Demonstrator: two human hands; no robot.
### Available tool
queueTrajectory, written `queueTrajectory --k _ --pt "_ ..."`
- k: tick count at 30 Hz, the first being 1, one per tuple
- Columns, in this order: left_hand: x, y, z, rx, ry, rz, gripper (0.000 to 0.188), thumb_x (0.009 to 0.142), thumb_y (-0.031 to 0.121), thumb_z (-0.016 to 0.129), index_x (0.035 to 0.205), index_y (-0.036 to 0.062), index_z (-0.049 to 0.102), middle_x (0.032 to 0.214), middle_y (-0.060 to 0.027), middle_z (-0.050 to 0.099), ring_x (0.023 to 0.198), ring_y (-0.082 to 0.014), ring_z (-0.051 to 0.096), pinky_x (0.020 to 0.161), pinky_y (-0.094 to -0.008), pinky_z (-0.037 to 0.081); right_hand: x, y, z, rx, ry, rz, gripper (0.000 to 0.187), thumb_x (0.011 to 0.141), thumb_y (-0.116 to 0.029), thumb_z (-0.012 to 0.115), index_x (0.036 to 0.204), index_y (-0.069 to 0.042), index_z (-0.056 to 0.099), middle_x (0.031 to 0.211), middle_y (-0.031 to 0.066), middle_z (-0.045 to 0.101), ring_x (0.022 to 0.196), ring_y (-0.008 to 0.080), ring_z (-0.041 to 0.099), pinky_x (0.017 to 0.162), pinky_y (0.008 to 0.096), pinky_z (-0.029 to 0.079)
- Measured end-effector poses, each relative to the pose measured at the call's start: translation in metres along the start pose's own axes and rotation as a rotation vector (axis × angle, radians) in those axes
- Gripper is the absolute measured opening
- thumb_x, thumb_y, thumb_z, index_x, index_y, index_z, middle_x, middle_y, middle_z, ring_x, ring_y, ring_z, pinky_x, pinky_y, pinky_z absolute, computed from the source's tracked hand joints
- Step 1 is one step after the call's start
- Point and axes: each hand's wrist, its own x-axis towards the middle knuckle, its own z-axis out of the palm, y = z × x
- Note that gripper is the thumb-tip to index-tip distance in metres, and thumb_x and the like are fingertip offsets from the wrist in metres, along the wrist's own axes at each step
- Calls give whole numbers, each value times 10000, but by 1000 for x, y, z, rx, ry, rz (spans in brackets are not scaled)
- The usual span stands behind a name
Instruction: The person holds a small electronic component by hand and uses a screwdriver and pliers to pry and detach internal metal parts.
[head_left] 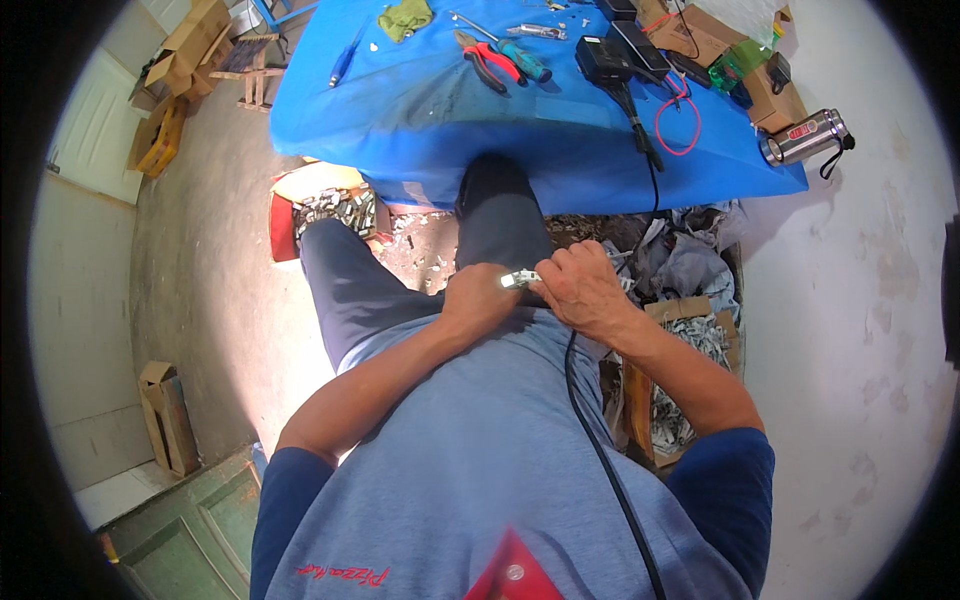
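Above my lap, my left hand (478,298) and my right hand (582,288) are both closed, close together, around a small white and silvery piece (518,279). It juts out between them, bright in the light, and is too small to name. The fingertips of my right hand pinch its right end. The fingers of my left hand curl at its left end and are partly hidden. On the blue-covered table (400,130) ahead lie red-handled pliers (490,62), a teal-handled screwdriver (525,60) and a blue pen-like tool (345,62).
A black cable (600,450) runs down over my shirt. Black adapters (603,60) and a steel flask (805,137) sit at the table's right. A box of small metal parts (285,225) stands by my left knee; a carton of grey scraps (690,335) is at my right.
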Motion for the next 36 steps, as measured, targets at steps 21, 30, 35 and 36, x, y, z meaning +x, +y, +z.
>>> queueTrajectory --k 21,30,35,36 --pt "27 -63 7 166 114 -93 329 779 320 614 774 1 694 745 -245 651 748 -414 647 687 -495 506 29 -13 80 70 102 172 171 844 -246 640 795 -93 581 722 103 574 734 314 553 717 442 385" --pt "32 -74 18 99 191 -213 323 777 298 629 788 -18 689 782 -260 659 789 -416 658 711 -491 513 43 -29 101 -19 84 348 216 836 -281 624 747 -84 615 690 138 630 660 341 597 661 470 396" --pt "32 -73 20 126 206 -227 349 780 315 623 802 -26 691 802 -260 665 805 -414 661 723 -485 520 47 -38 104 -64 61 435 262 860 -301 580 746 -69 624 706 157 646 668 339 614 658 466 395" --pt "34 -72 19 134 194 -234 356 781 319 620 806 -29 692 810 -260 667 808 -414 661 725 -484 521 48 -38 108 -68 77 455 266 865 -299 572 747 -66 625 708 161 648 669 340 614 657 466 394"
